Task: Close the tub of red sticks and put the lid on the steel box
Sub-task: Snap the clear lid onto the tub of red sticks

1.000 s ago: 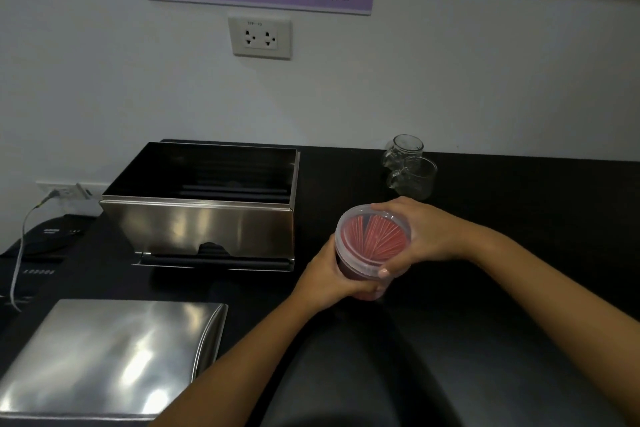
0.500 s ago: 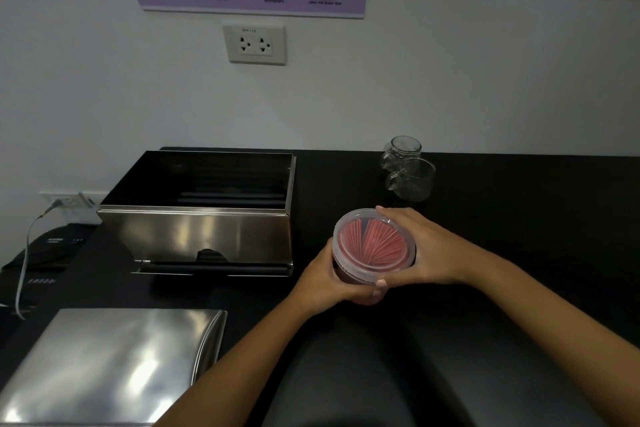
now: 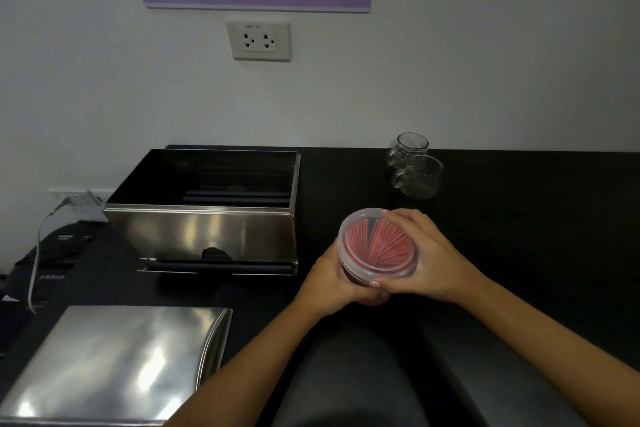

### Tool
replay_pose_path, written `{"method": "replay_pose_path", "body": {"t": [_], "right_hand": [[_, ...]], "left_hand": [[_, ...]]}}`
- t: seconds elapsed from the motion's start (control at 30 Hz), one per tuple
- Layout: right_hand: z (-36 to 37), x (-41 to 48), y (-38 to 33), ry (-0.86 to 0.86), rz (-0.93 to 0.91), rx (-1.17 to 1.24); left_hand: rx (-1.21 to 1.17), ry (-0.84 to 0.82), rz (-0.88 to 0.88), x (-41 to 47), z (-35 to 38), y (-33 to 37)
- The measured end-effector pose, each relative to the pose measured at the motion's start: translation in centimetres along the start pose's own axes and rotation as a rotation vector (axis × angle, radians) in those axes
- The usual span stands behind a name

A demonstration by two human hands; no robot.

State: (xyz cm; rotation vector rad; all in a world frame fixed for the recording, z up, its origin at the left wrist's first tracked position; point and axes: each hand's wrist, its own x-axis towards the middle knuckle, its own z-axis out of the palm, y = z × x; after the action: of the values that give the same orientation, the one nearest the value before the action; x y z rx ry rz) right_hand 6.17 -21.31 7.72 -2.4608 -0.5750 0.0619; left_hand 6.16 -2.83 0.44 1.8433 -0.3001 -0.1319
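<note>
- The right hand (image 3: 429,253) lies over the clear lid (image 3: 377,279) of the tub of red sticks (image 3: 379,244), fingers spread along the far and right rim, thumb pressed on the near edge
- The left hand (image 3: 329,281) is wrapped tight round the tub's side and base from below-left, bracing it
- A second ago the tub was tipped up towards the camera and held higher; now it sits lower and more level, and the right hand has slid from the far edge to cover more of the lid
- To my eye the lid looks seated all round, so the pressing-shut step seems almost finished, though whether the rim has snapped home I cannot tell
- The tub is above the black counter (image 3: 519,218), just right of the steel box (image 3: 204,236), which stands open
- The steel lid (image 3: 114,364) lies flat at the near left, untouched, well apart from both hands; that half of the job remains
- Two glass mugs (image 3: 414,166) stand behind the tub, clear of the hands
</note>
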Motion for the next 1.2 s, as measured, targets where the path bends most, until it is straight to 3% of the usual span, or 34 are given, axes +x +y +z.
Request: {"method": "replay_pose_path", "body": {"t": [0.13,0.4,0.53,1.03,1.2], "right_hand": [[-0.1,0.1,-0.1,-0.012,0.013,-0.007],[-1.6,3.0,-1.0,-0.271,-0.1,-0.255],[-0.7,3.7,-1.3,-0.234,-0.18,-0.327],[-0.1,3.4,-1.8,-0.15,-0.148,-0.321],[0.1,3.3,-1.9,-0.14,-0.155,-0.344]], "left_hand": [[-0.006,-0.011,0.0,0.0,-0.1,0.0],[-0.009,-0.154,0.029,0.8,-0.9,0.3],[-0.02,-0.141,0.031,0.8,-0.6,-0.2],[-0.028,0.051,0.006,-0.3,0.3,0.3],[-0.004,0.002,0.051,-0.1,0.2,0.7]]}}
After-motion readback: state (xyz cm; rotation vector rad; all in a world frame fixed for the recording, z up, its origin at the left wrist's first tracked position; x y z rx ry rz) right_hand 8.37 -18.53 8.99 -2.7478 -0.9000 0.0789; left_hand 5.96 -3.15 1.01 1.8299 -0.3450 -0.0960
